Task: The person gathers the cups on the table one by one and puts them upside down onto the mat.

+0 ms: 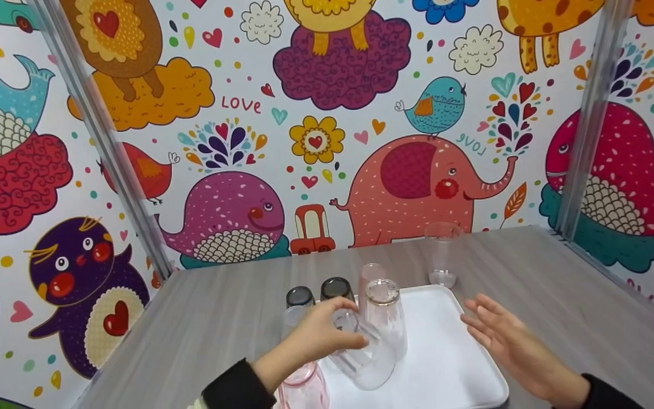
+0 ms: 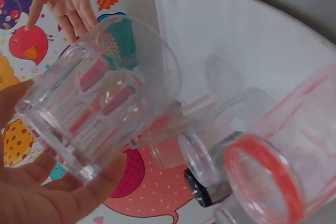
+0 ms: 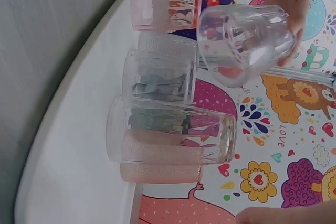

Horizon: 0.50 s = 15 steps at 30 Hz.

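My left hand (image 1: 318, 332) grips a clear drinking glass (image 1: 373, 363) round its base. The glass is tilted over the white tray (image 1: 440, 346), its wide mouth pointing down and toward the right. In the left wrist view, thumb and fingers hold the thick base of this clear glass (image 2: 100, 98). My right hand (image 1: 511, 346), fingers extended, hovers by the tray's right edge and holds nothing. Upside down on the tray beside the held glass stands a tall clear glass (image 1: 390, 315). A pink glass (image 1: 304, 389) stands below my left wrist.
Dark-based glasses (image 1: 336, 287) and a rosy glass (image 1: 371, 271) stand upside down along the tray's left and back. A tall clear glass (image 1: 443, 255) stands mouth up on the grey table (image 1: 225, 307) behind the tray. Patterned walls (image 1: 315, 187) enclose the table's back and sides.
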### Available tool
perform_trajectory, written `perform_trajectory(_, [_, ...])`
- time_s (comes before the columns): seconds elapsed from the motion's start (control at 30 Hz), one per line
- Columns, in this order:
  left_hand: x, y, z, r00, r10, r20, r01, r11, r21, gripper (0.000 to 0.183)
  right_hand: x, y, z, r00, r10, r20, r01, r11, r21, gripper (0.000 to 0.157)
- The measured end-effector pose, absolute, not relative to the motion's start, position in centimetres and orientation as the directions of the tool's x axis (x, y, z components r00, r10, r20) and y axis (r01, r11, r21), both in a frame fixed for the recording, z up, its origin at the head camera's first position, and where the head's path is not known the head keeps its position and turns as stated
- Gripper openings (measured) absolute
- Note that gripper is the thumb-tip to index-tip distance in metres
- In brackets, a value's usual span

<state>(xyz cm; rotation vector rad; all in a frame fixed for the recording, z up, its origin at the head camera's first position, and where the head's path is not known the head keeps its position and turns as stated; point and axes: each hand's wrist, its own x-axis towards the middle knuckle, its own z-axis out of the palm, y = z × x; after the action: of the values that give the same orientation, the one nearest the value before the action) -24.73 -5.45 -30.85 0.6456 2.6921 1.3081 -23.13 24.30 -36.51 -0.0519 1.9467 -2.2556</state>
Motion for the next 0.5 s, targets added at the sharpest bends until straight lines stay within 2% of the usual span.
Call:
perform_trajectory(0.1, [-25.1, -4.7, -31.6, -0.894, 0.442, 0.069, 0.367, 0.636, 0.678, 0.042, -23.1, 24.5, -37.0, -0.982, -0.156, -0.108, 0.127, -0.111, -0.986, 0.084])
perform_trajectory(0.27, [-25.2, -3.9, -33.4, -0.844, 0.519, 0.133, 0.524, 0.748, 0.407, 0.04, -23.0, 25.1, -37.5, -0.964, -0.244, -0.107, 0.133, -0.09, -0.987, 0.08])
perform_trajectory(0.33, [-25.2, -3.7, -34.1, -0.834, 0.532, 0.149, 0.549, 0.771, 0.323, 0.04, -23.1, 25.3, -37.5, -0.959, -0.265, -0.101, 0.131, -0.097, -0.987, 0.079])
perform_trajectory(0.4, [-25.1, -3.6, -34.7, -0.837, 0.53, 0.138, 0.546, 0.787, 0.287, 0.041, -23.0, 25.5, -37.6, -0.957, -0.273, -0.099, 0.133, -0.108, -0.985, 0.079])
perform_trajectory(0.5, [-25.1, -3.4, -35.3, -0.85, 0.517, 0.096, 0.52, 0.799, 0.301, 0.042, -23.0, 25.8, -37.7, -0.953, -0.288, -0.097, 0.136, -0.12, -0.983, 0.078])
